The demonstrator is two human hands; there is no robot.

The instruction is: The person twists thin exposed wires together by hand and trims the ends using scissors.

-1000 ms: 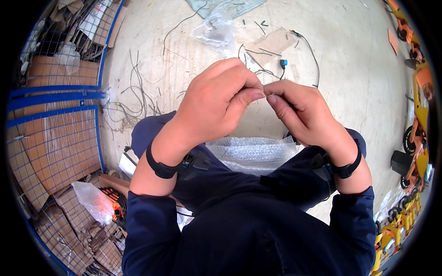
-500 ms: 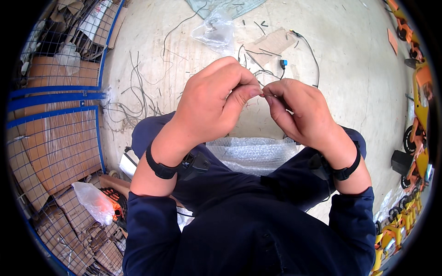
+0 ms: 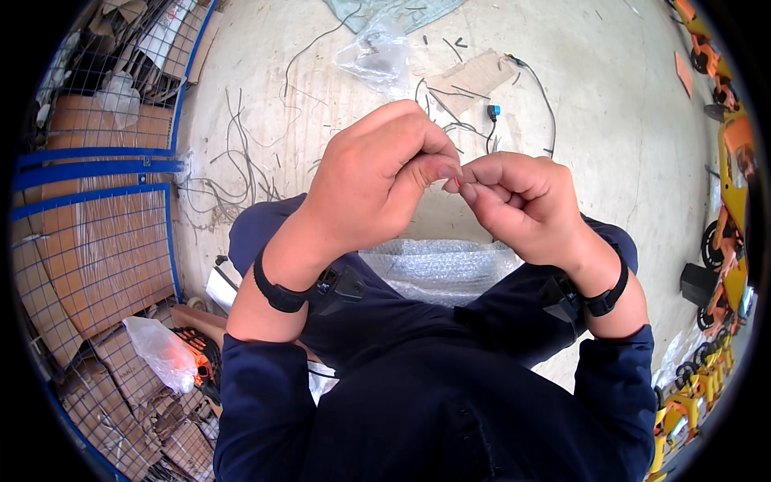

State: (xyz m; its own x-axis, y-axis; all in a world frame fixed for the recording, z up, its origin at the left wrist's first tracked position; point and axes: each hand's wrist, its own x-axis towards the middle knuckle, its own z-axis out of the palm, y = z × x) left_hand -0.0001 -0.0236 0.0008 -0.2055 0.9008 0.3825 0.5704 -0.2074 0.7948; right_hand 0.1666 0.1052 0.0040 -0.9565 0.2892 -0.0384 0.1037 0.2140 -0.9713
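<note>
Red-tipped something, tiny, pinched between both hands at chest height, centre of view. Left hand (image 3: 377, 181): fingers curled tight, thumb pressed to forefinger, closed on the small piece (image 3: 452, 181). Right hand (image 3: 522, 205): also curled, thumb + forefinger tips meeting the left's, nipping the same piece from the other side. Too small to say what it is; prob. a wire end or small terminal, can't tell.

Under the hands: sheet of bubble wrap (image 3: 438, 269) lying across the lap, nothing seen on it. Black wristbands on both wrists.

Floor beyond: scatter of cut wire offcuts (image 3: 241, 161), a wire with a blue connector (image 3: 494, 112), a flat cardboard scrap (image 3: 474, 76), a clear plastic bag (image 3: 377, 55). Blue mesh cages w/ cardboard at left (image 3: 96, 233). Yellow-orange parts along right rim (image 3: 735, 161).

Progress, judged: mid-step. Piece in hand is being worked w/ fingertips, not set down. Offcuts suggest some cutting/stripping done already; blue-connector wire lies untouched on floor, so more prob. left. No finished pile visible.
</note>
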